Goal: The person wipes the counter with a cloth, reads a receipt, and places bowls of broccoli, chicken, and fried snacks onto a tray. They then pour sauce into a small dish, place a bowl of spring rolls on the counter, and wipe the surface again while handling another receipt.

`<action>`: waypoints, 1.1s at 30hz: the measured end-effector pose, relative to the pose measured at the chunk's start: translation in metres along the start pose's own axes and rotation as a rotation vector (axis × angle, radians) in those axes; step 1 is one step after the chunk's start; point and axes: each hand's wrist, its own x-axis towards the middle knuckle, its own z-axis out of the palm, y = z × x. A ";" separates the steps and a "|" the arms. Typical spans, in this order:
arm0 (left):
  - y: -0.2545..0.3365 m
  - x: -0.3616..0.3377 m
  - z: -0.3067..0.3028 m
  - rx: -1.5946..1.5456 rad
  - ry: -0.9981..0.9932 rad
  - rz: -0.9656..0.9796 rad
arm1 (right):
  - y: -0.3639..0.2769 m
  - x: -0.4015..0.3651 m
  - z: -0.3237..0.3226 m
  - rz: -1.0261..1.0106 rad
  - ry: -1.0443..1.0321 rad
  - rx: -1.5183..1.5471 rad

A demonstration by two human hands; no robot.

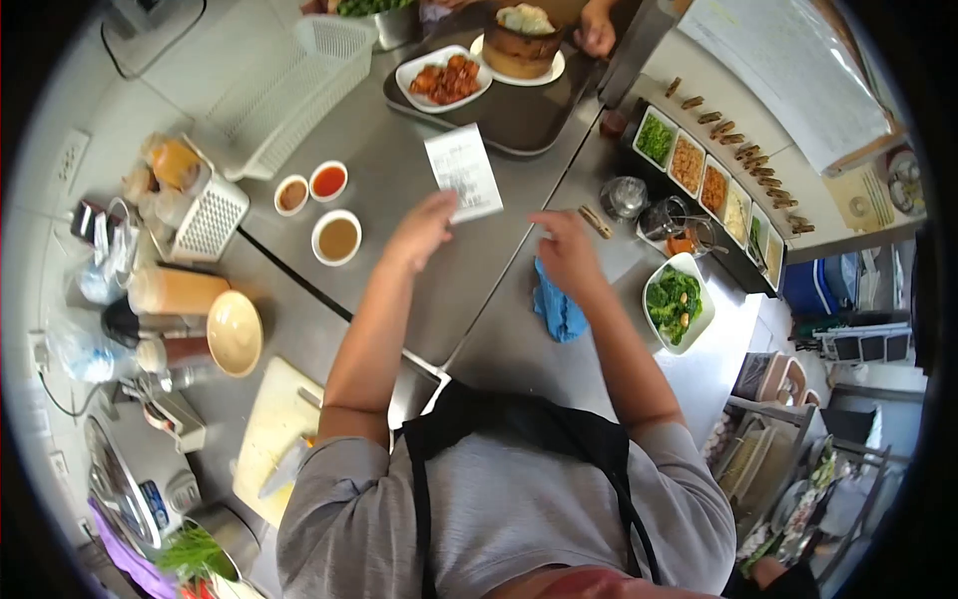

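Note:
A printed paper slip point(465, 174) lies on the steel counter, and my left hand point(424, 232) is at its lower left edge, fingers closed together on it. My right hand point(565, 248) is over the counter to the right, fingers bent, beside a wooden clothes peg point(595, 222); whether it holds anything is not clear. A blue cloth point(559, 307) lies just below that hand. Farther right is a white bowl of green vegetables point(675, 303). Three small sauce cups, one with red sauce point(328, 181) and one with brown sauce point(337, 239), stand left of the slip.
A dark tray point(519, 130) holds a dish of glazed food point(445, 80) and a bamboo steamer point(521, 50). Another person's hand point(596, 30) is beside it. Topping containers point(689, 163) line the right; a cutting board with a knife point(274, 429) is lower left.

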 end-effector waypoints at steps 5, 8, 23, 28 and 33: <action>-0.063 -0.036 0.023 -0.110 0.011 -0.192 | 0.039 0.000 0.082 -0.003 -0.128 -0.265; -0.069 -0.050 0.025 -0.062 0.010 -0.155 | 0.044 -0.007 0.096 0.010 -0.142 -0.431; -0.097 -0.027 0.012 0.906 0.563 0.515 | 0.047 0.001 0.095 -0.031 -0.158 -0.417; -0.096 -0.026 0.012 0.934 0.567 0.505 | 0.035 0.004 0.107 -0.172 -0.119 -0.359; -0.097 -0.025 0.012 0.933 0.568 0.519 | 0.016 0.006 0.121 -0.123 -0.195 -0.409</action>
